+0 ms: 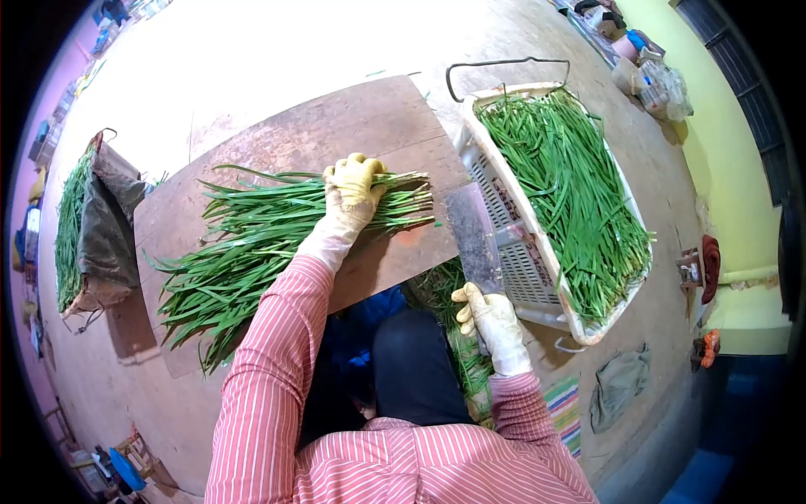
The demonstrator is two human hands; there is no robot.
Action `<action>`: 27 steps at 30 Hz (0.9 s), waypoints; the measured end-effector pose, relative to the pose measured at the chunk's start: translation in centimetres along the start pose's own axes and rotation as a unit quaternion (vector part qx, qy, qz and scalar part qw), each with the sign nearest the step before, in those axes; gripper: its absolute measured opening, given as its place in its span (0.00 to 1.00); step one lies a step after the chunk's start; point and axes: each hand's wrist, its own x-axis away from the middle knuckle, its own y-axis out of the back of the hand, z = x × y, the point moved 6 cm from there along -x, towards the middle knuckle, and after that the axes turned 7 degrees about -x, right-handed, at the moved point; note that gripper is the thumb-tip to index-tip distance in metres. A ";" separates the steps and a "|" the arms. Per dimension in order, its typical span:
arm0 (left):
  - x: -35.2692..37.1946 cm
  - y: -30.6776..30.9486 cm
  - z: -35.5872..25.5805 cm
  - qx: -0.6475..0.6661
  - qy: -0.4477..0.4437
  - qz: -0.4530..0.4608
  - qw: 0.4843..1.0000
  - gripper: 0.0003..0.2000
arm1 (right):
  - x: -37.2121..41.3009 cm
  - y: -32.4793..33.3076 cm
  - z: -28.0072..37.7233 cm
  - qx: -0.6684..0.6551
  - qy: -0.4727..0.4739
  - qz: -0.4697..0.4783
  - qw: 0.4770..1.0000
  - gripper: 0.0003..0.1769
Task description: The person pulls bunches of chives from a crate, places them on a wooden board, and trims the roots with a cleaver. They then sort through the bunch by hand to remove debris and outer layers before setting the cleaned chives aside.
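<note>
My left hand [354, 186], in a pale yellow glove, is closed round a bunch of long green stalks [252, 223] near their cut ends. The bunch lies across a wooden board [319, 118], with the leafy ends fanned out to the left. My right hand [491, 323], gloved too, grips the handle of a wide knife [474, 235]. Its dark, broad blade points away from me, just past the board's right edge and beside the stalk ends.
A white crate [525, 286] heaped with green stalks stands on the right, its wire handle raised. At the left is a dark bag [109, 227] of greens. Loose leaves lie below the board. A grey cloth [620, 388] rests on the floor.
</note>
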 end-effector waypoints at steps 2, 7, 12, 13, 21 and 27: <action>0.3 -0.2 -0.2 0.009 -0.058 -0.020 0.998 0.10 | -0.3 -0.3 0.2 0.003 -0.002 0.003 1.000 0.22; 0.7 -0.1 -0.3 -0.046 -0.061 -0.023 0.997 0.10 | -0.5 -0.6 0.7 0.012 -0.014 -0.011 1.000 0.20; 0.5 -0.5 -1.1 -0.127 -0.117 0.060 0.983 0.10 | -0.2 -0.7 0.8 0.006 -0.014 -0.002 1.000 0.22; 0.6 -0.5 -1.2 -0.111 -0.130 0.084 0.982 0.10 | -0.1 -0.7 0.7 0.006 -0.014 -0.001 1.000 0.22; -0.5 -0.5 -0.5 -0.005 -0.081 0.113 0.990 0.08 | 0.0 -1.1 1.0 0.008 -0.005 0.003 1.000 0.22; 0.2 -0.7 -0.1 0.019 -0.119 -0.012 0.993 0.10 | -0.3 -1.4 1.5 0.005 -0.001 -0.010 1.000 0.20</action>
